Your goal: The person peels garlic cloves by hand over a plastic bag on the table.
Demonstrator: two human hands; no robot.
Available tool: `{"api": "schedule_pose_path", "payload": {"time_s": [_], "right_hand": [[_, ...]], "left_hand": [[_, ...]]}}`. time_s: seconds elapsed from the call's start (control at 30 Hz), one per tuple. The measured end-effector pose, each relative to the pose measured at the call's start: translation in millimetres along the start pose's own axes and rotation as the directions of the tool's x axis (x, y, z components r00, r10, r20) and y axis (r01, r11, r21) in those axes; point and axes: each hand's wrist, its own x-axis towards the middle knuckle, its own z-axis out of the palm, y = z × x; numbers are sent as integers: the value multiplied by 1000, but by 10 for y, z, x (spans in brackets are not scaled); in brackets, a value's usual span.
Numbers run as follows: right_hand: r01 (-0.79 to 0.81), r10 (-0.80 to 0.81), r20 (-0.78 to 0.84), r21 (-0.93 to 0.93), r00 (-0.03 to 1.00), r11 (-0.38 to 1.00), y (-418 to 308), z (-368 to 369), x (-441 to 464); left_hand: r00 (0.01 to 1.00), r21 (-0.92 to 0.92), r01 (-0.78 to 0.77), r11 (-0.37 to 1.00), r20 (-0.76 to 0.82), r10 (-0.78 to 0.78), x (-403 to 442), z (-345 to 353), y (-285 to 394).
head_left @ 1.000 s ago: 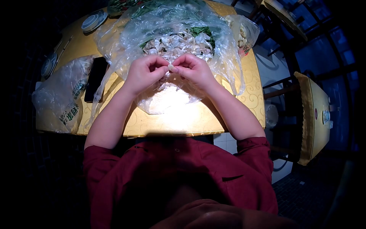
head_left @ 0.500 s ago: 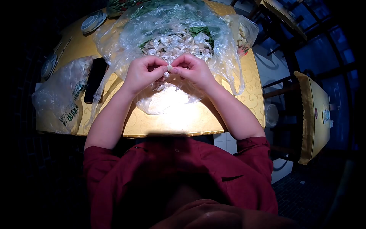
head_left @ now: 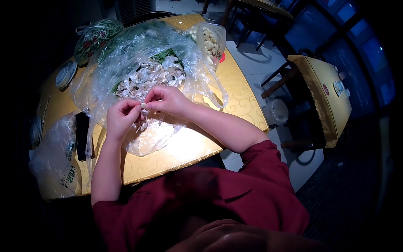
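A pale garlic clove (head_left: 144,106) is pinched between the fingertips of both hands. My left hand (head_left: 121,117) closes on it from the left, thumb against forefinger. From the right, my right hand (head_left: 171,101) grips the same clove with thumb and forefinger. Just beyond them, a heap of papery garlic skins (head_left: 147,77) lies on a spread clear plastic bag (head_left: 100,80), with green leaves (head_left: 167,54) showing behind. More skins lie beneath my hands, partly hidden by them.
Peeled cloves fill a clear bag (head_left: 210,44) at the table's far right corner. A tied bag of vegetables (head_left: 93,40), stacked dishes (head_left: 65,74), a dark flat object (head_left: 83,136) and a printed plastic bag (head_left: 56,157) are leftward. A second table (head_left: 325,92) stands right.
The camera view has turned right, so the table and hands appear lower and further left. Both hands remain together on the clove.
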Motion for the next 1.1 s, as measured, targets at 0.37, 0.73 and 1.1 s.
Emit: {"api": "schedule_pose_path", "payload": {"time_s": [0.37,0.73,1.1], "right_hand": [[-12,12,11,-24,1000,1000,9,-5,6],[58,-59,0,-164,998,985,-6,3,-5],[125,-137,-6,-372,991,920,-7,17,-12]], "left_hand": [[999,-12,-24,1000,-26,24,9,3,-48],[1000,4,-1,1000,-12,1,-1,7,2],[992,234,-65,970,-94,90,-13,58,-49]]}}
